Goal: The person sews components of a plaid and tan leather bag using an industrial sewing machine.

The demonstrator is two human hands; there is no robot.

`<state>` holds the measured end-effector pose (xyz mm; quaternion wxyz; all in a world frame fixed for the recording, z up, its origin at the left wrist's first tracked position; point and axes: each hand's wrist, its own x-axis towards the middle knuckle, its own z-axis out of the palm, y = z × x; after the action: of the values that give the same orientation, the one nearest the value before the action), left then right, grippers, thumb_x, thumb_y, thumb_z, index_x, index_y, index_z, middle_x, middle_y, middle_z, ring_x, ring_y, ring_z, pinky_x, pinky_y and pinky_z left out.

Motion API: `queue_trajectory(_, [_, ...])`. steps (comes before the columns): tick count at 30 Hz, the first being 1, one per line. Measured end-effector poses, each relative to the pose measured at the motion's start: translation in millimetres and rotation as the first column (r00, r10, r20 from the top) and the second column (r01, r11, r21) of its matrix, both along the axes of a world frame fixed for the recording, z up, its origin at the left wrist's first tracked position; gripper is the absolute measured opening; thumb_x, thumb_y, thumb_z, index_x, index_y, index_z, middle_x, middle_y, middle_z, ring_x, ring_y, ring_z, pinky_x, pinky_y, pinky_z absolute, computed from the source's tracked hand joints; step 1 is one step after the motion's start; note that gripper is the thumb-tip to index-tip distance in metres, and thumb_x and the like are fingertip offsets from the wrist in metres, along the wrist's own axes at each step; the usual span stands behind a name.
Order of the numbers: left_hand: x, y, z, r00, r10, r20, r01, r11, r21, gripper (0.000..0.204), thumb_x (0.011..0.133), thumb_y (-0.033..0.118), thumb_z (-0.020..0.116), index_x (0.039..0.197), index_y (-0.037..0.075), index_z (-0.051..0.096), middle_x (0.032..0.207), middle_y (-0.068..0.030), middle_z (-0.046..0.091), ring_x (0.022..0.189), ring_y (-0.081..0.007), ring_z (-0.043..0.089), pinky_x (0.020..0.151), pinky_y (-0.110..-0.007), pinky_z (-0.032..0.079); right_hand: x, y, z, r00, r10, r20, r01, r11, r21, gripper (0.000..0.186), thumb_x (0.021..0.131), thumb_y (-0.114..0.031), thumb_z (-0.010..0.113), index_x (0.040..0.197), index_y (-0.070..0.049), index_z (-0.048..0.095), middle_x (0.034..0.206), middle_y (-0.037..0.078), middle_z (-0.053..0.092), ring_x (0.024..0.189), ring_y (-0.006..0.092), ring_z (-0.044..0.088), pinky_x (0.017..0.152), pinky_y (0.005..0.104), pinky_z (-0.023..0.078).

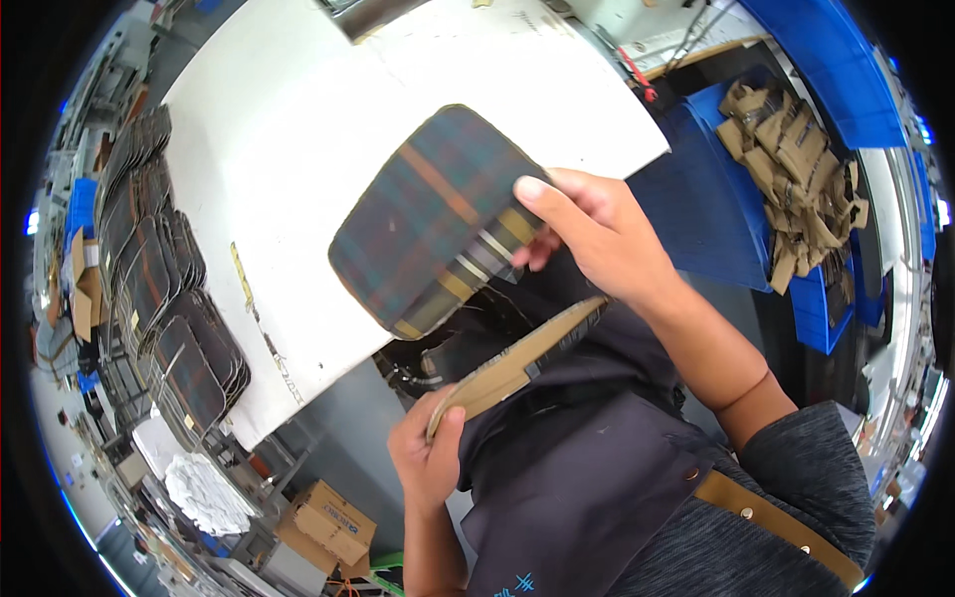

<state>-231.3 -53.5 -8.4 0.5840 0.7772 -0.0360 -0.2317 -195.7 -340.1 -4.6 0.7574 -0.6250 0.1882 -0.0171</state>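
My right hand (609, 239) grips a dark plaid fabric panel (428, 209) with rounded corners, thumb on top at its right edge. A yellow, grey and white checked band shows along the panel's lower edge. The panel is held up over the white table's near edge. Lower down, close to my apron, my left hand (426, 453) pinches the near end of a tan, curved piece (517, 363) with a dark patterned rim. That piece is seen nearly edge-on, so its full shape is hidden. The two pieces are apart.
Several stacks of plaid panels (149, 259) line the left edge of the white table (279, 119). A blue bin (696, 189) to the right has a heap of tan pieces (796, 159) by it. Cardboard boxes (328, 522) and a white bundle (207, 493) are at lower left.
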Motion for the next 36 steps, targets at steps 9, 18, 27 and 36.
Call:
queue_trajectory(9, [-8,-21,19,0.778,-0.390,0.492,0.414,0.908,0.065,0.029,0.081,0.004,0.078,0.109,0.008,0.077,0.104,-0.0071,0.077,0.090,-0.0267,0.072,0.079,-0.035,0.056,-72,-45,-23,0.983,0.098,-0.155,-0.120,0.983,-0.138,0.028,0.104,-0.020,0.062,0.121,0.002,0.069,0.099,0.002,0.072,0.088,0.0069,0.064,0.081,0.0243,0.052])
queue_trajectory(18, [1,-25,36,0.668,-0.722,0.177,0.722,0.687,0.077,0.063,0.068,0.036,0.093,0.119,0.005,0.074,0.120,-0.0113,0.072,0.116,-0.0316,0.064,0.103,-0.042,0.048,-110,-23,-45,0.761,0.612,-0.217,-0.649,0.717,-0.253,0.047,0.099,-0.036,0.068,0.128,0.001,0.067,0.119,0.017,0.072,0.109,0.0267,0.070,0.095,0.0366,0.054])
queue_trajectory(27, [29,-24,7,0.726,-0.301,0.618,0.067,0.926,0.372,0.020,0.088,0.002,0.075,0.107,-0.001,0.072,0.110,-0.0132,0.072,0.103,-0.0271,0.068,0.093,-0.036,0.052,-123,-26,-43,0.724,0.666,-0.181,-0.676,0.632,-0.379,0.048,0.099,-0.040,0.065,0.126,-0.001,0.068,0.128,0.018,0.068,0.121,0.0341,0.063,0.103,0.0407,0.049])
queue_trajectory(36, [46,-29,9,0.452,-0.389,0.803,0.019,0.904,0.428,0.024,0.084,-0.001,0.075,0.107,0.001,0.072,0.111,-0.0129,0.070,0.101,-0.0335,0.066,0.091,-0.043,0.052,-162,-44,-24,0.768,0.637,-0.066,-0.613,0.701,-0.364,0.048,0.095,-0.042,0.072,0.123,-0.003,0.071,0.131,0.016,0.068,0.125,0.0325,0.061,0.104,0.0409,0.049])
